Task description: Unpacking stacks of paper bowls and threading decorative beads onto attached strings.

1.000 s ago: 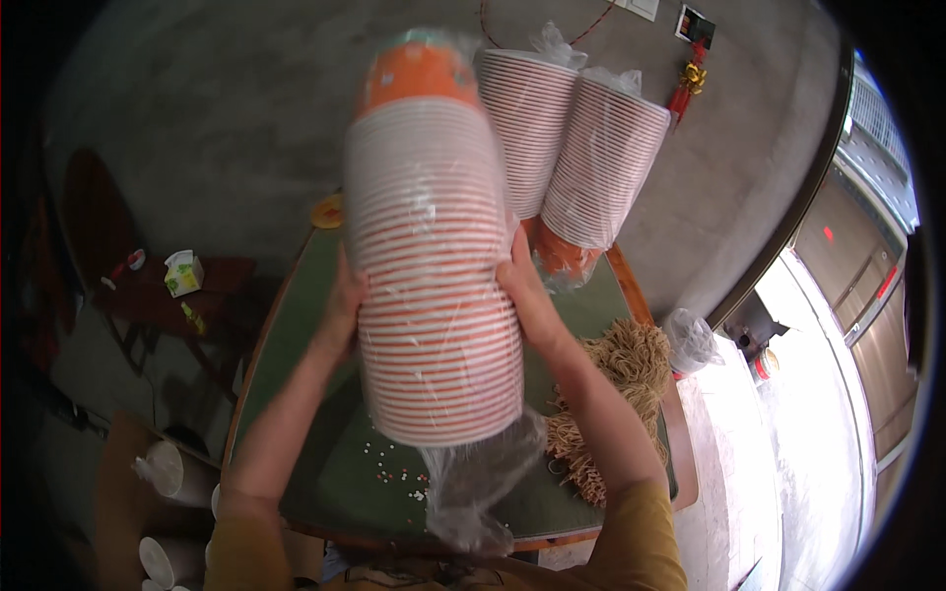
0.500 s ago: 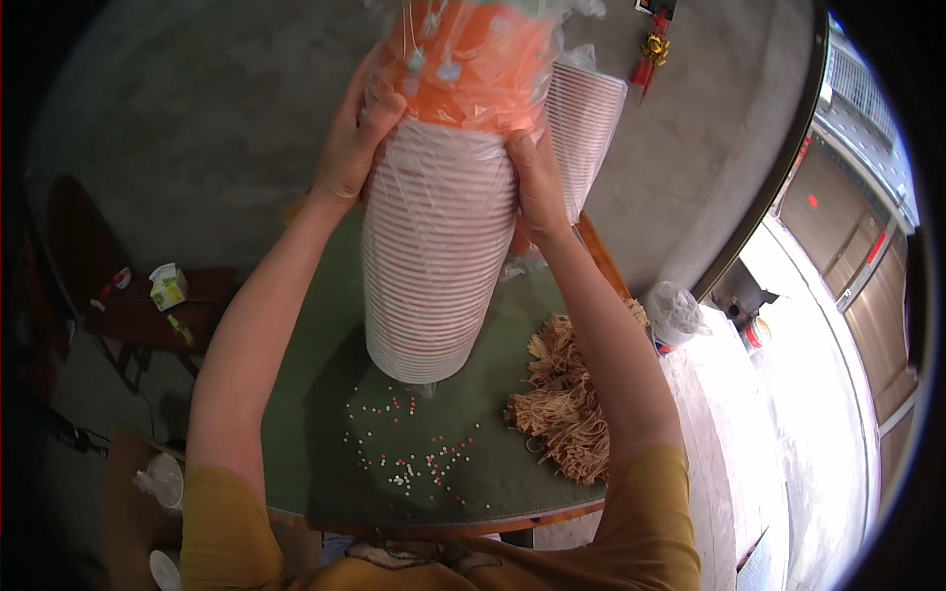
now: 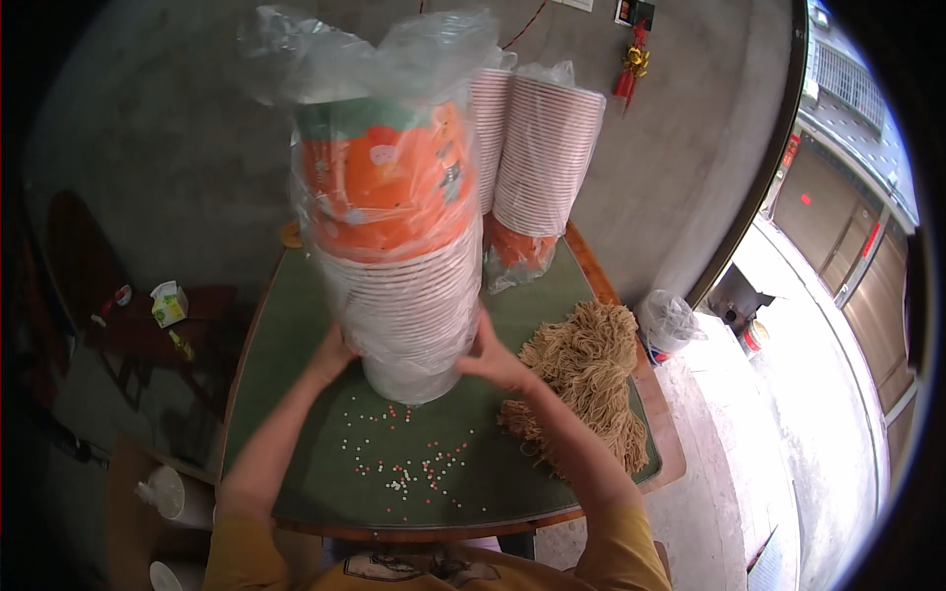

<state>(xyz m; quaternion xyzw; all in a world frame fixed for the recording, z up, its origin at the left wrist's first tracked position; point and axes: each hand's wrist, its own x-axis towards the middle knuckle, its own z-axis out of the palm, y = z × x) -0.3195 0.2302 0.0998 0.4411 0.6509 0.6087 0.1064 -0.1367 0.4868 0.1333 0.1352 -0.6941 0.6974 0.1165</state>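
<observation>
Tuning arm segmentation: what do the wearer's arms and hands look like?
Left sleeve and right sleeve: short, mustard yellow, no print visible. Forearms bare, no cables seen. Left hand and right hand: ungloved, the left partly hidden. Rings or thin bands: too small to tell.

Home workroom, it seems: tall stacks of bagged tubs (image 3: 404,305), green-topped surface (image 3: 325,473), red tassel (image 3: 628,84) up on the grey wall (image 3: 197,118), daylight flooding the doorway (image 3: 788,345)!
</observation>
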